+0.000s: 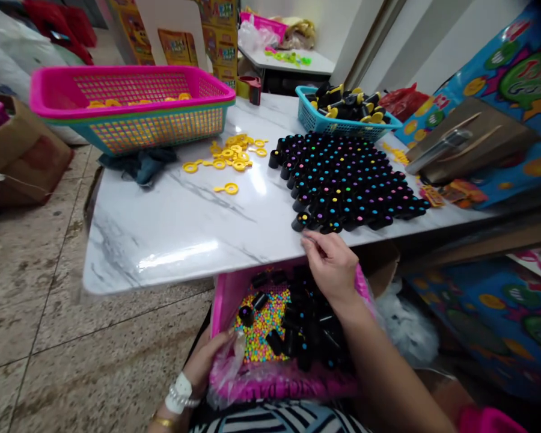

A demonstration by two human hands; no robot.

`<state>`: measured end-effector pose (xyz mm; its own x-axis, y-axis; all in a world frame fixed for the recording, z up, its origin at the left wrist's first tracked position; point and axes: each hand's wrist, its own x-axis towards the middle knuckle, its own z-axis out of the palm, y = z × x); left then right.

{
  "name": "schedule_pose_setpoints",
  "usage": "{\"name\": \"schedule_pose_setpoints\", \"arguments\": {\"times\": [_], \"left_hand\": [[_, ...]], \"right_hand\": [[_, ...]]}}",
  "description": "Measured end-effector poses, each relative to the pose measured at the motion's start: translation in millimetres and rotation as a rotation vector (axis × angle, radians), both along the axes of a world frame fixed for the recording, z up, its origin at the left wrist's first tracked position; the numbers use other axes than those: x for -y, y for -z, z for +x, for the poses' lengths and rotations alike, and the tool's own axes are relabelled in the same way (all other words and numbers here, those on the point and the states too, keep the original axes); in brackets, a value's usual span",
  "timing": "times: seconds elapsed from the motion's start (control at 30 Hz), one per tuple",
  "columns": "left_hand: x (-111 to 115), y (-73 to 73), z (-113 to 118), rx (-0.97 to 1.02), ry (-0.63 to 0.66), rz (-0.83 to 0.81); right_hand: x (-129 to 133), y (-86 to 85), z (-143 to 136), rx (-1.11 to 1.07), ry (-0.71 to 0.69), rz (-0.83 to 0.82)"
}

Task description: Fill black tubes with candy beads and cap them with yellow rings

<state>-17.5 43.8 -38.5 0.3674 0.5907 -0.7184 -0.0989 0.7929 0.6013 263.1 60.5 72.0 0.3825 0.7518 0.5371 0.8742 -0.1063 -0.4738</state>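
Black cylindrical tubes [340, 191], glossy marbled tabletop [180, 222], right fingers [312, 245] pinched narrow, left fingers [226, 337] holding crinkly clear plastic [239, 353]

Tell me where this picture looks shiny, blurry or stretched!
In the head view, white glare streaks the table, brightest near its front edge; the pale plastic at upper left looks blurry; the top right corner goes dark; the right forearm looks stretched, probably by the wide lens.

- Dark cloth [145, 163] at your 11 o'clock.
- Tape rolls [254, 91] at your 12 o'clock.
- Red plastic bag [406, 101] at your 1 o'clock.
- Blue printed box [482, 319], low at your 2 o'clock.
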Motion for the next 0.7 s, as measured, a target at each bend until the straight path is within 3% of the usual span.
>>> {"name": "schedule_pose_setpoints", "arguments": {"times": [0.1,0.23,0.3,0.4,0.6,0.7], "left_hand": [[0,-3.2,2,0.026,0.023,-0.009],[1,-5.3,6,0.046,-0.009,-0.008],[3,-6.3,8,0.031,-0.013,0.012],[8,-6.0,6,0.029,-0.009,0.118],[19,5.0,-4,0.078,-0.005,0.232],[20,11.2,-6,0.058,0.036,0.273]], "right_hand": [[28,6.8,-7,-0.051,-0.205,-0.071],[57,33.7,-20,0.069,-0.487,-0.42],[57,48.7,-26,0.216,-0.556,-0.59],[43,62.5,-36,0.389,-0.547,-0.744],[28,61.6,-62,0.559,-0.809,-0.859],[31,62.2,-69,0.613,-0.858,-0.89]]}}
